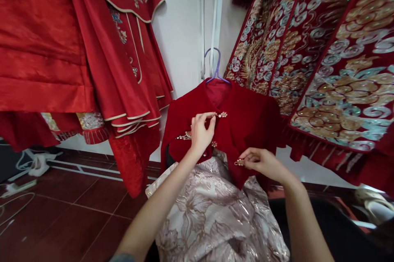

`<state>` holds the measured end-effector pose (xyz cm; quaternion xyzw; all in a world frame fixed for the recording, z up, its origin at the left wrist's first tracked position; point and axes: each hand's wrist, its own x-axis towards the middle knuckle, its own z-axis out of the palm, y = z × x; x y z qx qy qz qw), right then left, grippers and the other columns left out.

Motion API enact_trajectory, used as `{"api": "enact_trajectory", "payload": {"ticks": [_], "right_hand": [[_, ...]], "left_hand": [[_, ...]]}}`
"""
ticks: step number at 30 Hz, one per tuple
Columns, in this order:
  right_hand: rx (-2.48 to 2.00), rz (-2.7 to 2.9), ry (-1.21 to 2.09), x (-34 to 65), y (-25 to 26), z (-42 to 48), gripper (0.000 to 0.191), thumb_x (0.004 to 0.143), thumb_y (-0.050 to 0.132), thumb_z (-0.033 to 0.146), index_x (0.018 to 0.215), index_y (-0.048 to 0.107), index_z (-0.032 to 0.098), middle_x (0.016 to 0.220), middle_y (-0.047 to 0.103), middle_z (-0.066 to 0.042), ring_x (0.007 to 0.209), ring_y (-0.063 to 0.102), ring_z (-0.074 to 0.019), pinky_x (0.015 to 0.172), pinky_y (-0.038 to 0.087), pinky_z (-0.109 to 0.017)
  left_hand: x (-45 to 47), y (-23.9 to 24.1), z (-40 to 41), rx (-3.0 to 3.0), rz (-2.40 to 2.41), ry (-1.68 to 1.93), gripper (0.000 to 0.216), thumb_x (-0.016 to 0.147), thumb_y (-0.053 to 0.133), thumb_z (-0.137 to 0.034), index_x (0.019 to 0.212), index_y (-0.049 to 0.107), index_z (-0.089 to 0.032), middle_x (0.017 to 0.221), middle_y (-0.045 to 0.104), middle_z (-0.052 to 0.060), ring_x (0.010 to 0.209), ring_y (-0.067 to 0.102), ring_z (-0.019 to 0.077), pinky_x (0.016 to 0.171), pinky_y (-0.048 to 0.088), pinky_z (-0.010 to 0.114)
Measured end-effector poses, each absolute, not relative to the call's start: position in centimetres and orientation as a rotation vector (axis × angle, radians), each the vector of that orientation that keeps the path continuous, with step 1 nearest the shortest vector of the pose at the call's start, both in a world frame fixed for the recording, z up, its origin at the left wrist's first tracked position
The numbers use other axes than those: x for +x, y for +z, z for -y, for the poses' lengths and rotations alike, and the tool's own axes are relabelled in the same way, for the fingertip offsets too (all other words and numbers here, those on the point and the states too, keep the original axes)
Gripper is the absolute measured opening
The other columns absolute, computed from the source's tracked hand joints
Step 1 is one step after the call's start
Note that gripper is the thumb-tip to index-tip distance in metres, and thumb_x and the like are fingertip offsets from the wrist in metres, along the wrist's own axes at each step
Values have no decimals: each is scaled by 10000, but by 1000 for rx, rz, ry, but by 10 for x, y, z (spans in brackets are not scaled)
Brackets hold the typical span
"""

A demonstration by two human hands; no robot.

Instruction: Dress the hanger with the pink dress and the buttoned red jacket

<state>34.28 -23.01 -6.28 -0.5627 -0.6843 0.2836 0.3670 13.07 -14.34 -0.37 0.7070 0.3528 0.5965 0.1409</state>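
A dark red velvet jacket hangs on a purple hanger in front of me, above a pale floral brocade skirt. My left hand is raised against the jacket's front, its fingertips pinched on a jewelled gold clasp near the collar. My right hand is lower, at the jacket's front hem, fingers closed on another small gold clasp. More gold ornaments show on the jacket to the left of my left hand.
Red satin robes with gold trim hang at the left. Heavily embroidered red, gold and teal garments hang at the right. A white wall with hanging white straps is behind. Cables lie on the dark red tiled floor.
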Motion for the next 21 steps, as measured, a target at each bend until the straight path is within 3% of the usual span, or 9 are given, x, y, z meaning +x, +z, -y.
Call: {"api": "enact_trajectory", "payload": {"ticks": [5, 9, 13, 17, 21], "right_hand": [[-1423, 1668, 939, 365, -61, 241, 194, 700, 684, 322, 825, 667, 174, 757, 709, -48, 700, 660, -167, 648, 528, -287], [-1438, 1649, 949, 373, -58, 247, 199, 720, 667, 328, 850, 680, 178, 790, 719, -54, 724, 668, -167, 673, 532, -286], [-1436, 1648, 942, 378, -54, 254, 211, 744, 658, 362, 874, 697, 200, 848, 730, -69, 767, 681, -183, 708, 545, -301], [-1464, 1689, 801, 380, -48, 259, 254, 758, 655, 408, 921, 721, 225, 993, 731, -69, 932, 682, -219, 865, 537, -347], [-1479, 1692, 742, 380, -46, 257, 367, 799, 616, 455, 1072, 699, 224, 1106, 708, -56, 1058, 648, -244, 959, 505, -399]], "left_hand": [[125, 21, 130, 2721, -1194, 1483, 248, 880, 560, -380, 1054, 698, -270, 1037, 557, 86, 1016, 448, 249, 910, 351, 419], [123, 42, 122, 3013, -1036, 1348, 198, 870, 577, -353, 949, 709, -229, 1043, 527, 83, 1043, 428, 244, 983, 295, 454], [124, 51, 117, 3197, -904, 1237, 170, 871, 556, -287, 879, 689, -181, 1002, 560, 80, 1037, 453, 236, 1109, 122, 537], [127, 50, 112, 3167, -964, 1271, 147, 848, 569, -289, 858, 670, -184, 973, 590, 67, 1028, 482, 238, 1129, 12, 598], [125, 57, 107, 3294, -811, 1150, 116, 841, 566, -284, 856, 638, -195, 839, 611, 26, 982, 511, 217, 1146, 0, 598]]}}
